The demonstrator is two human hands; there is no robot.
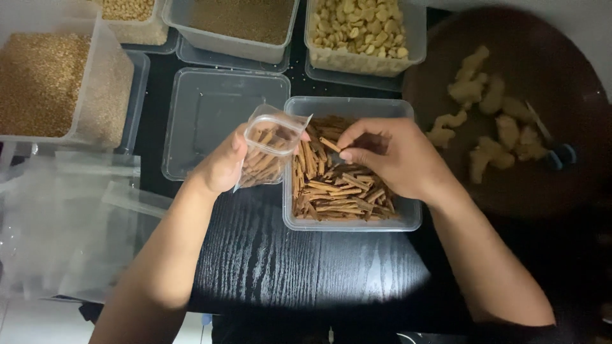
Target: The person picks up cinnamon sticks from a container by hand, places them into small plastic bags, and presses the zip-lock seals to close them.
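The dark wood-grain bench (pixel 306 261) carries everything, with a round dark wooden board (pixel 561 191) of pale ginger pieces (pixel 491 121) at its right edge and a spread of flat clear bags (pixel 64 223) at its left edge. Along the far edge stand tubs of grain and seeds, one of them a tub of pale yellow nuts (pixel 363 32); in front of them an empty clear tub (pixel 217 121) lies just left of the clear tub of cinnamon sticks (pixel 347 185) at the middle of the bench. That tub looks well stocked, so plenty is left to draw from. The left hand (pixel 223 165) holds a small clear bag (pixel 271 150) upright over the tub's left rim, its fingers closed around the bag's side; the bag is partly filled with sticks, mouth open, not yet sealed. The right hand (pixel 395 156) hovers over the tub, its grip pressed together on one cinnamon stick (pixel 330 144), thumb and fingertips pinching it just beside the bag's mouth. I judge the filling to be roughly midway.
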